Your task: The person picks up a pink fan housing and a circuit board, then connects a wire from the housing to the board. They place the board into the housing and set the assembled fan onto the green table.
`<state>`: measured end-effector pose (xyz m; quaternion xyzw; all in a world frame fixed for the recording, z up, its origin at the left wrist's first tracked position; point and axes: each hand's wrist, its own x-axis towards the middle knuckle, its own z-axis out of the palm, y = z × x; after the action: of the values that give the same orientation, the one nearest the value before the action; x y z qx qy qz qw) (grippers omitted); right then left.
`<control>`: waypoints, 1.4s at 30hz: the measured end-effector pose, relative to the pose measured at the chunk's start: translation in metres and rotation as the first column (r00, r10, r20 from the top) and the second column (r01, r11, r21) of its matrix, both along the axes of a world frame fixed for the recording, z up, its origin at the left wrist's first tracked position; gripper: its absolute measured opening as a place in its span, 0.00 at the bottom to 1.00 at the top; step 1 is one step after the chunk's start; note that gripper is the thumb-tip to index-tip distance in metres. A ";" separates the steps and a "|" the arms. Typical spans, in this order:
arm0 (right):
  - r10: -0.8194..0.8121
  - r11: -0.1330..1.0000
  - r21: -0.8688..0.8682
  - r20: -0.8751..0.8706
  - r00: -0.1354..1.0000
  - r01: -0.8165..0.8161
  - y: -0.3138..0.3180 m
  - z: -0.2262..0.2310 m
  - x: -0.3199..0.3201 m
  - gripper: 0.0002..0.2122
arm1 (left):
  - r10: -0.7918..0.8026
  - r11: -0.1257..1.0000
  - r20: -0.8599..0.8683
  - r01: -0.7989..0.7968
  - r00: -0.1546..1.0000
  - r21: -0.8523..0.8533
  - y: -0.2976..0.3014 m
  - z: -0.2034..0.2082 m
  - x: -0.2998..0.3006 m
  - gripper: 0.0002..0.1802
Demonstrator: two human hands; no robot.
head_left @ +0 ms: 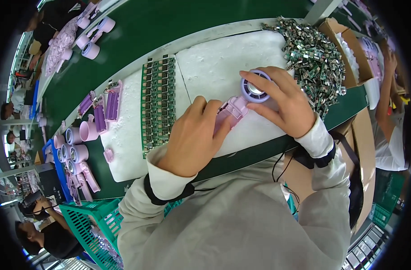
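My left hand [192, 137] is closed around a pink plastic handle [234, 109], held at a slant above the white foam sheet [228, 54]. In the fingers of my right hand [288, 103] is a round lilac fan head [255, 89] with a silver centre and dark spokes. The fan head meets the upper end of the handle; whether the two are joined I cannot tell. Left of my hands lies a panel of green circuit boards [158, 103] in rows. My left fingers partly cover the handle's inside.
A heap of small circuit boards [313, 58] lies at the right, beside an open cardboard box [356, 74]. Pink handle shells [113, 103] and lilac fan heads [78, 154] sit at the left. A green basket [86, 225] stands below the table edge. Other people are around.
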<state>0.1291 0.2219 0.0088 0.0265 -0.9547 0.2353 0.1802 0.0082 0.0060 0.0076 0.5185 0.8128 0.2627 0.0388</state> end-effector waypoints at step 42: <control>0.049 0.965 -0.257 -0.011 0.999 -0.051 -0.016 -0.017 0.006 0.10 | -0.160 0.986 0.325 0.164 0.932 0.015 0.007 0.001 -0.006 0.06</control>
<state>0.1354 0.2055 -0.0085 0.0275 -0.9147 0.3616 0.1782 0.0026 0.0130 0.0086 0.5329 0.7514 0.3356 0.1970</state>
